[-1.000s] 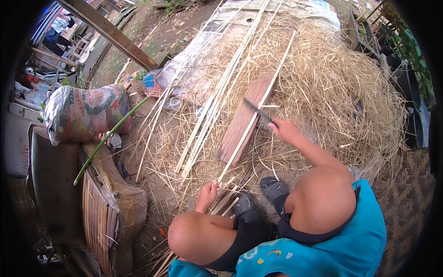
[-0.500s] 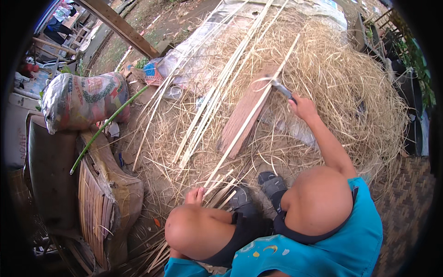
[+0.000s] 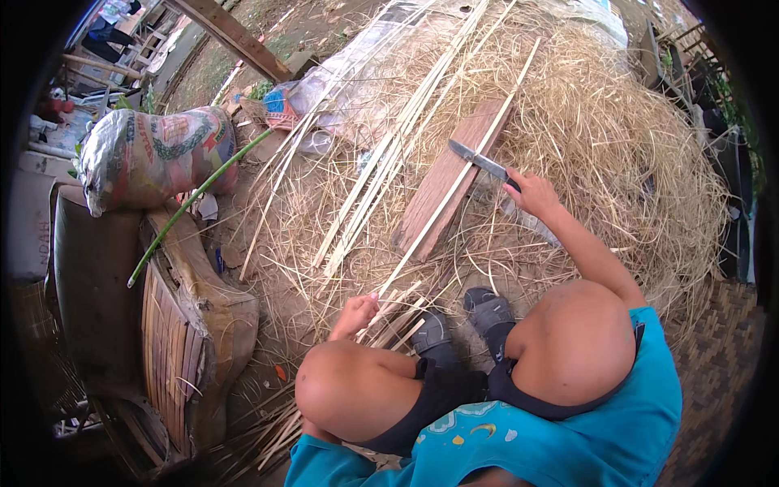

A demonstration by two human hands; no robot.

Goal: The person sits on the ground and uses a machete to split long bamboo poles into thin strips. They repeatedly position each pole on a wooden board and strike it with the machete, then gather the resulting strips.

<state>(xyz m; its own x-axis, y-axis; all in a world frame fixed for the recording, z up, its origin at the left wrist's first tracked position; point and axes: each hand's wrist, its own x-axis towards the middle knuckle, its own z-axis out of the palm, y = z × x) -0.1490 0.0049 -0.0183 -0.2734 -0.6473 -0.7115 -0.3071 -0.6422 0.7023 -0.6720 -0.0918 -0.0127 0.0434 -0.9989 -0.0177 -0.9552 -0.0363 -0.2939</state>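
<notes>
My right hand (image 3: 532, 193) is closed round the dark handle of a knife (image 3: 479, 157). Its blade lies across a long pale bamboo strip (image 3: 438, 213), which runs slantwise over a brown wooden board (image 3: 428, 195). Near my left knee, my left hand (image 3: 355, 315) pinches the near end of that strip. The strip's far end reaches beyond the board over a heap of shavings. Cut strip ends (image 3: 398, 312) lie on the ground beside my left hand, next to my shoes (image 3: 490, 312).
Thin curled shavings (image 3: 600, 154) are heaped to the right. Several long strips (image 3: 398, 146) lie left of the board. At the left are a stuffed sack (image 3: 162, 154), a green stalk (image 3: 203, 188) and a worn wooden seat (image 3: 215, 325). A wooden post (image 3: 231, 36) slants in at the top.
The knife has come nearer along the strip, its blade now flat across it; the curl of shaving at the blade is gone. My left hand sits slightly farther forward.
</notes>
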